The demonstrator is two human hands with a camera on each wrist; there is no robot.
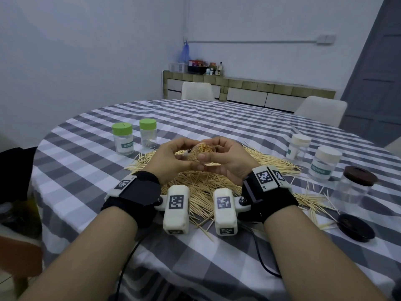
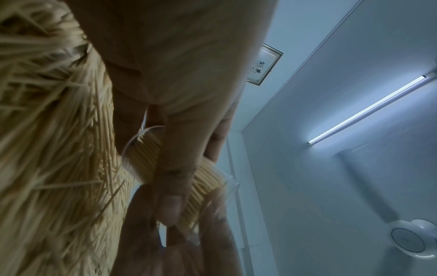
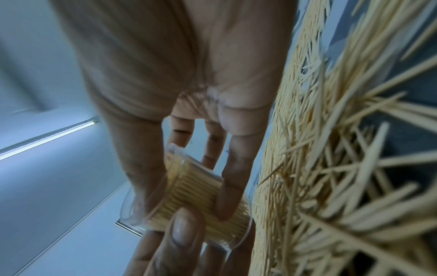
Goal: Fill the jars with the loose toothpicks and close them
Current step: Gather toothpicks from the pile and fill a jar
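Observation:
Both hands hold one clear, lidless jar (image 1: pixel 196 153) packed with toothpicks, tilted on its side just above the big pile of loose toothpicks (image 1: pixel 201 187). My left hand (image 1: pixel 176 156) grips it from the left, the thumb lying across the jar (image 2: pixel 144 156) in the left wrist view. My right hand (image 1: pixel 220 154) grips it from the right, fingers curled round the jar (image 3: pixel 196 194). The loose pile (image 3: pixel 331 168) lies beside it. A loose dark brown lid (image 1: pixel 355 227) lies at the front right.
Two green-lidded jars (image 1: pixel 122 137) stand at the back left. Two white-lidded jars (image 1: pixel 325 164) and a clear jar with a brown lid (image 1: pixel 355 185) stand at the right. The round table has a grey checked cloth (image 1: pixel 86 170). Chairs stand behind it.

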